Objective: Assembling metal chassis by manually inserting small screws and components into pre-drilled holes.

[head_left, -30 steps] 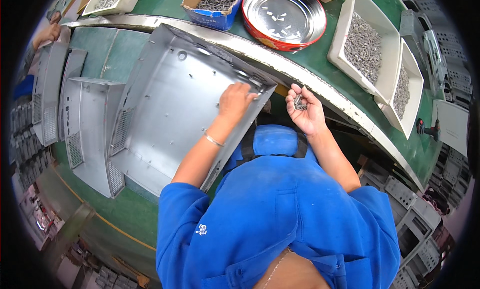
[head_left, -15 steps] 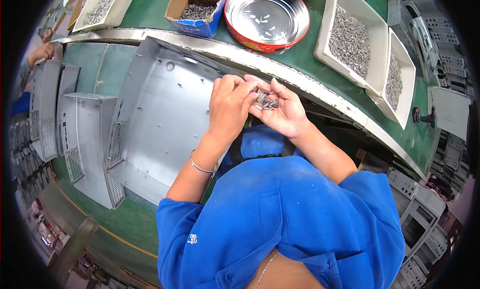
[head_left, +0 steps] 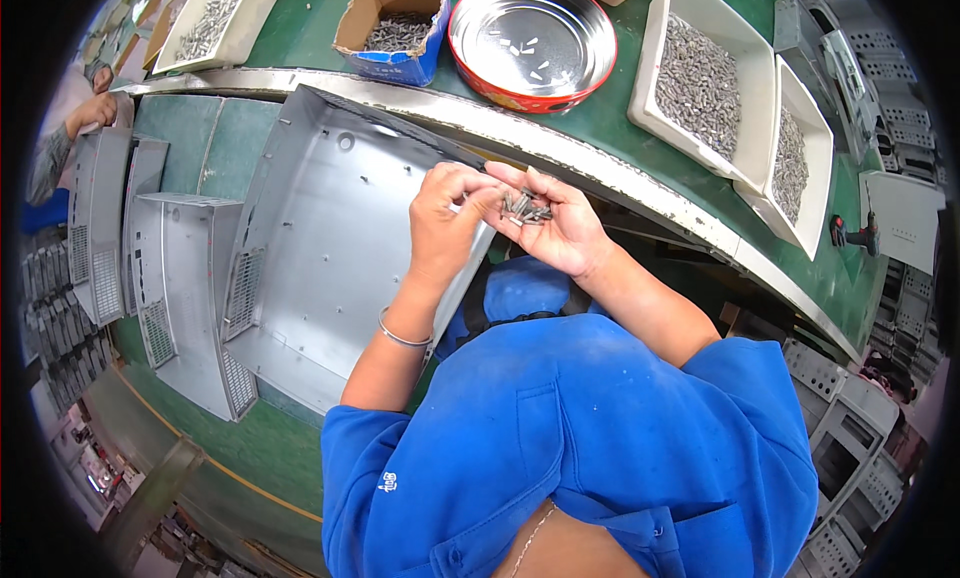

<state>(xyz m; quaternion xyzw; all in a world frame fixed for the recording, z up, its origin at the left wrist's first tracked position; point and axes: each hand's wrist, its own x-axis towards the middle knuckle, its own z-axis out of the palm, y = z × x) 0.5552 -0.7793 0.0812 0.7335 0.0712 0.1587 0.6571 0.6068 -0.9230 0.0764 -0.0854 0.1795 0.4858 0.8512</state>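
Note:
Palm up, my right hand (head_left: 566, 235) cups a small heap of short silvery metal pins (head_left: 524, 209). Thumb and fingers of my left hand (head_left: 446, 216) are pinched together right beside that heap, at the right hand's fingertips. Whether a pin sits in the pinch is hidden. Both hands are over the right edge of a large grey sheet-metal case (head_left: 345, 203), which is tilted, with its inside facing me. Several small studs stick out from its inner face.
Along the green workbench (head_left: 590, 128) stand a blue cardboard box (head_left: 410, 68), a round red-rimmed tin (head_left: 530, 100) with a few pieces, and white bins (head_left: 645, 103) of metal pins. More metal cases (head_left: 185, 288) stand at left, near another person's hand (head_left: 95, 113). A power drill (head_left: 855, 236) lies far right.
My left hand has shifted slightly left and down, its fingers drawing a little away from the heap. The right hand has barely moved and still cups the pins.

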